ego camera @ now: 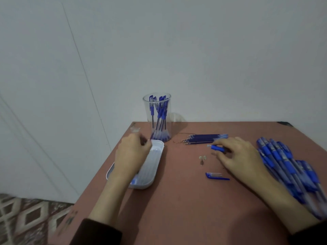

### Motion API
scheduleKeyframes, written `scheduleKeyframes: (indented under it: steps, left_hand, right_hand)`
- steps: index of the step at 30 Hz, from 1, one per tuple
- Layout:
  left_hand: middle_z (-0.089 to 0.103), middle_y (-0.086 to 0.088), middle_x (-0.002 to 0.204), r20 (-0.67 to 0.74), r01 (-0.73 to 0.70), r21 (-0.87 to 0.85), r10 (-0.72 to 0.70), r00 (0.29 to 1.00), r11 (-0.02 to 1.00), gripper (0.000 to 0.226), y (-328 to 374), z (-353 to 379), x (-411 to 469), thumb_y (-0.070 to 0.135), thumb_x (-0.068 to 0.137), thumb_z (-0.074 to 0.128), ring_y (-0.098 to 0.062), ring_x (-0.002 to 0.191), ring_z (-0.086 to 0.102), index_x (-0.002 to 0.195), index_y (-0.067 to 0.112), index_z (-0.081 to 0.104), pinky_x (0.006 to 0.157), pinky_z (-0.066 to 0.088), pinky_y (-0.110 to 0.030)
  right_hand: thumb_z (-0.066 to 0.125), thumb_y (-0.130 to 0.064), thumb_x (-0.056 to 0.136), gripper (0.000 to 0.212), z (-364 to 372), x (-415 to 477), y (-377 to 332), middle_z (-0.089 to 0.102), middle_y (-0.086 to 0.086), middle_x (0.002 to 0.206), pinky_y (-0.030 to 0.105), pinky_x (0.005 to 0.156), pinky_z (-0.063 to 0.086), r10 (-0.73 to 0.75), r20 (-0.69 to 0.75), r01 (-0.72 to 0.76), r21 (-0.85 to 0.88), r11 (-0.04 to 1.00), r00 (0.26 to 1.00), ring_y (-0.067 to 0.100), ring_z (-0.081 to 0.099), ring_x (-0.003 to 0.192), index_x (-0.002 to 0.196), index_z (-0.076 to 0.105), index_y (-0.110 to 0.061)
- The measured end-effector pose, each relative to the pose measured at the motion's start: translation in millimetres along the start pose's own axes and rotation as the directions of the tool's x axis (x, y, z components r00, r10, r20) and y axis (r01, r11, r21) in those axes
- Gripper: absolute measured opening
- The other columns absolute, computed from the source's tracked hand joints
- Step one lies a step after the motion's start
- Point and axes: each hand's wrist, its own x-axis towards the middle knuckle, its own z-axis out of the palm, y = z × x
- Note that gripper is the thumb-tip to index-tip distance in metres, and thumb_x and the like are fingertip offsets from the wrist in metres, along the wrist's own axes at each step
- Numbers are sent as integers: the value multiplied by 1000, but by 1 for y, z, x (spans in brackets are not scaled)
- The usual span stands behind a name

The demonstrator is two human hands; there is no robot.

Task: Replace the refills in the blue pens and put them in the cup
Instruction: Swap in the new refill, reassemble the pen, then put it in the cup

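On the bench (177,209), the left grip (131,152) covers part of a white tray (160,147), its fingers curled; what it holds, if anything, is too blurred to tell. At the tray's 12 o'clock stands the cup (157,117) of blue pens. Refills (205,138) lie at the cup's 3 o'clock. Just beside them, the right grip (242,156) pinches a pen barrel (218,148). A metal tip (202,159) and a cap (216,175) lie at its 7 o'clock, and a pen pile (290,167) at 3 o'clock.
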Motion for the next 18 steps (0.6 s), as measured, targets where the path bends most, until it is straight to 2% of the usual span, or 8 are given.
scheduleKeyframes:
  steps: [2, 4, 5, 7, 9, 11, 14, 18]
  left_hand:
    - [70, -1, 70, -52, -32, -397, 13, 999, 917, 13, 17, -5, 2, 18, 89, 61, -18, 69, 67, 77, 13, 62, 66, 52, -30]
    - [71, -4, 70, 32, 36, -748, -19, 999, 663, 5, 39, -1, 2, 9, 91, 60, -19, 65, 69, 86, 9, 62, 62, 57, -31]
    - [70, -6, 71, 110, 105, -851, -22, 994, 515, 4, 50, 4, 1, 4, 91, 58, -19, 65, 69, 90, 7, 61, 61, 58, -30]
    - [69, -8, 76, 241, 235, -922, -22, 970, 308, 14, 70, 22, -1, -5, 91, 54, -15, 65, 69, 100, 5, 58, 62, 59, -25]
    - [65, -11, 83, 320, 319, -929, -22, 947, 189, 23, 82, 42, -1, -11, 89, 53, -16, 69, 66, 108, 1, 56, 65, 58, -22]
    - [59, -11, 84, 355, 357, -929, -30, 934, 99, 23, 88, 60, 1, -12, 88, 53, -17, 74, 62, 110, -5, 55, 71, 57, -21]
    - [57, -11, 85, 380, 379, -925, -68, 923, -19, 25, 88, 76, 6, -7, 91, 51, -20, 84, 59, 116, -4, 55, 78, 56, -26]
    - [58, -13, 80, 368, 363, -929, -74, 927, -73, 22, 83, 81, 12, -6, 93, 47, -20, 80, 61, 112, -2, 56, 75, 57, -26]
  right_hand:
    - [77, -12, 74, 18, -2, 0, -2, 63, -13, 73, 28, 67, 37, 22, -20, -22, 37, 999, 1000, 16, 57, 69, 88, 71, -22]
    - [73, -14, 78, 16, -5, 0, -3, 60, -16, 75, 27, 65, 42, 58, -25, -55, 111, 992, 998, 8, 54, 67, 91, 70, -22]
    - [71, -15, 80, 15, -6, -1, -3, 62, -15, 78, 28, 64, 46, 76, -21, -73, 140, 987, 997, 6, 55, 67, 93, 69, -23]
    - [67, -18, 84, 15, -7, -1, -2, 67, -10, 83, 33, 65, 51, 101, -17, -97, 162, 982, 995, 8, 58, 69, 98, 68, -23]
    - [65, -20, 85, 16, -6, -1, -1, 69, -4, 89, 39, 69, 53, 116, -26, -110, 174, 979, 993, 14, 63, 76, 101, 68, -23]
    - [64, -22, 86, 16, -5, 0, 0, 69, -2, 92, 41, 72, 53, 126, -47, -116, 173, 978, 991, 19, 65, 82, 101, 68, -23]
    - [64, -20, 86, 16, -5, 1, 3, 69, -6, 92, 39, 72, 52, 155, -69, -144, 142, 979, 986, 15, 63, 81, 101, 68, -25]
    - [64, -18, 84, 17, -5, 2, 9, 67, -7, 88, 34, 70, 50, 173, -66, -164, 119, 979, 983, 13, 60, 78, 99, 68, -24]
